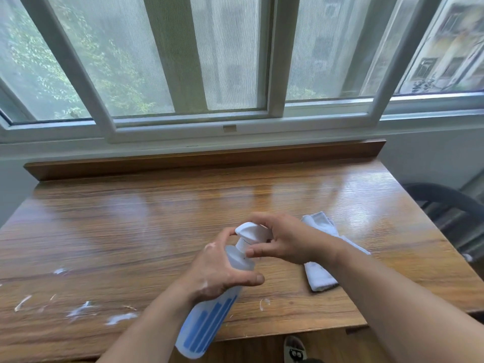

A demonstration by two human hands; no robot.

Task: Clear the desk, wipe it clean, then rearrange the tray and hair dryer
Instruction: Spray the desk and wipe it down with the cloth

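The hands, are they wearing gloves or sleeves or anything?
No gloves, rings or watch. Both forearms are bare with no sleeve in view. The left hand has small white smudges on its back and wrist; the right hand looks clean.

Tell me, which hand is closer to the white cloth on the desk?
Right. The right hand is at the spray bottle nozzle, its wrist passing over the white cloth. The left hand grips the bottle's body, farther left.

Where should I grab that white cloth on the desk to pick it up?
Pinch the folded white cloth at its near end, coming from above. It lies flat on the desk, and the right hand covers its middle, so that end is free.
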